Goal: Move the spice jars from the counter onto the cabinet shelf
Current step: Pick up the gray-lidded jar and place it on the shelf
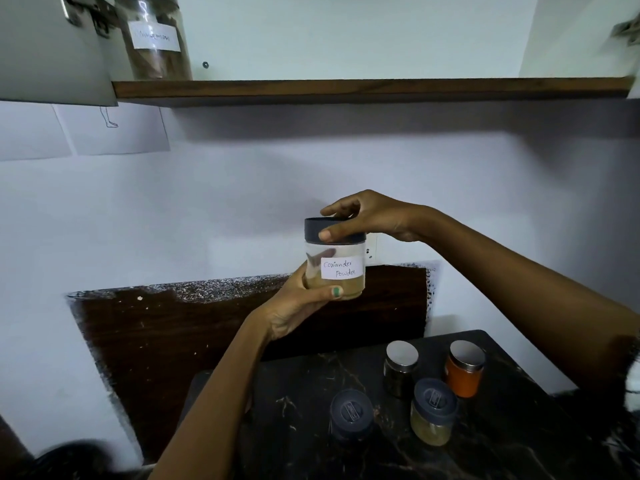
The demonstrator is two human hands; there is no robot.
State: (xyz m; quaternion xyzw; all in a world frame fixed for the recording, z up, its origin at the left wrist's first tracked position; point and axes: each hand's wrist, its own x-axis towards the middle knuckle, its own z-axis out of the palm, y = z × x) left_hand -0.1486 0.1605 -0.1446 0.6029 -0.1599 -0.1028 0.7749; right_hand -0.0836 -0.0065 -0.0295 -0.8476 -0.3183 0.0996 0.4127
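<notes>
Coriander jar (334,259) is in mid-air, well below the shelf (370,87). We find the left hand (294,308) gripping its base and the right hand (367,216) pinching the lid (330,230). We advise lifting it upright and setting it right of the cinnamon jar (156,36).

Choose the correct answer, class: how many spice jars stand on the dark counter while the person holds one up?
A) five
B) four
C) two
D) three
B: four jars stand on the counter: a steel-lidded dark jar, an orange jar, and two grey-lidded jars.
</notes>
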